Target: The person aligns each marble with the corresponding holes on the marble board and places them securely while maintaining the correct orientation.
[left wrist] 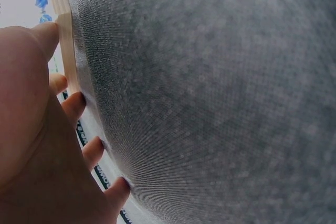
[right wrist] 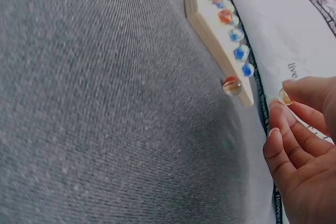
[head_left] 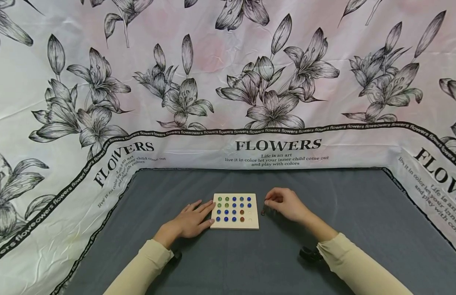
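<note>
A pale wooden board (head_left: 255, 224) lies on the cloth, with marbles seated in rows: green ones (head_left: 220, 199) at its upper left, several blue ones (head_left: 234, 205), and orange-brown ones (head_left: 242, 212). Two hollows at its lower right hold no marble. My left hand (head_left: 191, 221) lies with spread fingers at the board's left edge; its thumb (left wrist: 48, 38) touches the wooden side. Right of the board, my right hand (head_left: 287, 204) pinches a clear marble with an orange-yellow swirl (right wrist: 285, 97) between thumb and finger. An orange-streaked marble (right wrist: 232, 85) sits on the cloth beside the board.
Dark grey cloth (head_left: 228, 262) covers the table. A white, flower-printed sheet (head_left: 198, 151) hangs behind and along both sides. Dark objects, one (head_left: 310, 254) at the right wrist and another (head_left: 177, 255) at the left, show beneath the sleeves.
</note>
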Available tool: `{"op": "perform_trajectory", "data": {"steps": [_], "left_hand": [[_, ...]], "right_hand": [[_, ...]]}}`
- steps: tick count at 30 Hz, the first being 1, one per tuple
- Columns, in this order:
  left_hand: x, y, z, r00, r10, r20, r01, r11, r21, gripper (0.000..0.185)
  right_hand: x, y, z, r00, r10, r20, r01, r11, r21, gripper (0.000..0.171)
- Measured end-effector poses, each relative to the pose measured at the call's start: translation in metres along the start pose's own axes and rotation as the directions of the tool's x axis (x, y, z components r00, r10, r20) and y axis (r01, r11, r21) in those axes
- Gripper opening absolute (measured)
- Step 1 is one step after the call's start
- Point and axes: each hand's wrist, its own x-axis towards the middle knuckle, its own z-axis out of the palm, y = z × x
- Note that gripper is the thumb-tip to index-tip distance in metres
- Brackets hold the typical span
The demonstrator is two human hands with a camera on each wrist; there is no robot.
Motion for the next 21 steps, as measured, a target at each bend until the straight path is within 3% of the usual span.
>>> {"op": "perform_trajectory", "data": {"steps": [21], "left_hand": [[0.000,0.000,0.001,1.000,-0.005,-0.005,0.004,1.000,-0.009,0.062]], "right_hand": [[-0.012,-0.021,0.010,0.999,-0.023,-0.025,0.024,0.999,0.029,0.015]]}}
